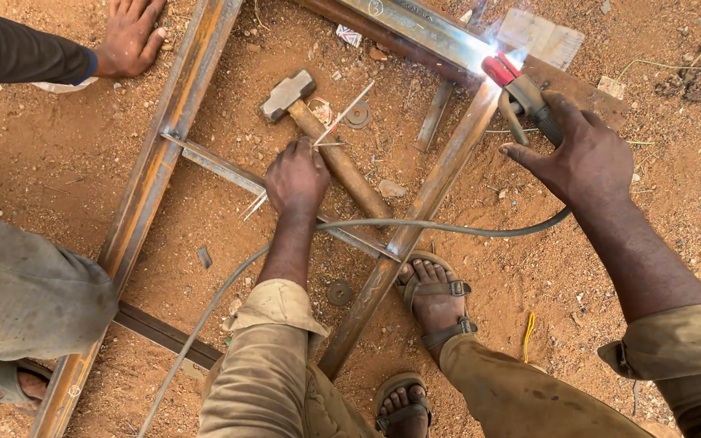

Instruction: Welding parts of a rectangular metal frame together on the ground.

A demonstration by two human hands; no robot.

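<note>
On red dirt, the right hand (590,158) clamps a red-tipped electrode holder (521,93) sparking at the steel frame (440,182) corner, beside pale flat cardboard (541,36), while the left hand (296,180) grips 3 or so welding rods (342,118).

Bare reddish dirt ground (659,243) — pebbles and scraps strewn about, bright daylight — no walls in view

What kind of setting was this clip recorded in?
Probably an outdoor, open-ground welding spot. A rusty steel tube frame lies on bare reddish dirt, the right hand holds a red-tipped electrode holder sparking at a joint, and a wooden-handled hammer lies nearby.
</note>
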